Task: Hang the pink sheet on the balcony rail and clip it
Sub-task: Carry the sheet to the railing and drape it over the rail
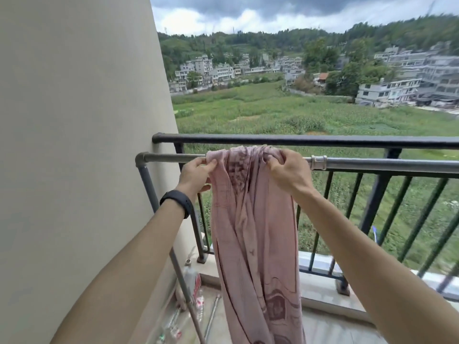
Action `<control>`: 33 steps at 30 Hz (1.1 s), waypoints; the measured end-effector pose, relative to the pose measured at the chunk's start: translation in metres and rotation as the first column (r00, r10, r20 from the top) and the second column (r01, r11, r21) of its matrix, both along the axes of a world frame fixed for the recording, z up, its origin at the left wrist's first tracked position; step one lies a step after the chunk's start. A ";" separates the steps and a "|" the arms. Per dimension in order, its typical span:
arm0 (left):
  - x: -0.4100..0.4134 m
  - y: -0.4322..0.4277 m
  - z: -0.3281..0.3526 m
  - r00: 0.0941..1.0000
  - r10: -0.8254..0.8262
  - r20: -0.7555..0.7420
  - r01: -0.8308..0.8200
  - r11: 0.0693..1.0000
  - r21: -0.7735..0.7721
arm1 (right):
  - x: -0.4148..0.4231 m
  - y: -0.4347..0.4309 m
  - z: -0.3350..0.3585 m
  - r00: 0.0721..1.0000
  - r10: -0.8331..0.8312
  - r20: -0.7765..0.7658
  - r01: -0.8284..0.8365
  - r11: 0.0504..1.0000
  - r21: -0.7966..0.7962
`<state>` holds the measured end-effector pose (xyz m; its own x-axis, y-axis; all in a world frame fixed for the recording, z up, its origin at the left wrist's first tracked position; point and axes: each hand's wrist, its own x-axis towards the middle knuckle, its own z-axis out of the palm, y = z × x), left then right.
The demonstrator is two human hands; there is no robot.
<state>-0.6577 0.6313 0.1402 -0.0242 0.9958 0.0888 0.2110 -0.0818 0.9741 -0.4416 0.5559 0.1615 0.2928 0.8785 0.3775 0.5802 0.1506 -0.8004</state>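
A pink sheet [253, 219] with darker patterns hangs bunched over a grey metal pipe rail [372, 164] that runs just inside the black balcony railing [298, 139]. My left hand [196, 175], a black band on its wrist, pinches the sheet's left top edge at the pipe. Over on the other side, my right hand [288, 170] grips the bunched top edge on the pipe. The cloth drops in long folds down past the frame's bottom. No clip is in view.
A beige wall [74, 145] closes the left side. The pipe's elbow [141, 158] turns down into a slanted leg. Plastic bottles [192, 284] and a loose metal rod [211, 316] lie on the balcony floor by the wall. Fields and buildings lie beyond.
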 end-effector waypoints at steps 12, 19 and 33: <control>-0.080 0.018 -0.040 0.998 0.005 -0.060 0.001 0.996 0.094 | 0.066 -0.036 -0.064 0.899 -0.434 0.057 0.429 0.900 0.081; -0.101 0.045 0.004 0.986 0.076 0.148 -0.103 0.978 0.184 | 0.086 -0.020 -0.027 0.786 -0.616 -0.053 0.608 0.756 0.243; -0.094 0.041 -0.013 0.929 0.368 0.025 -0.359 0.886 0.294 | 0.119 -0.042 -0.035 0.497 -0.751 -0.436 0.843 0.536 0.038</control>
<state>-0.7519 0.6726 0.1270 -0.3725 0.8481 0.3768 0.3091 -0.2695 0.9121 -0.3225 0.5138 0.1262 0.9637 0.1050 0.2453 0.2510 -0.0452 -0.9669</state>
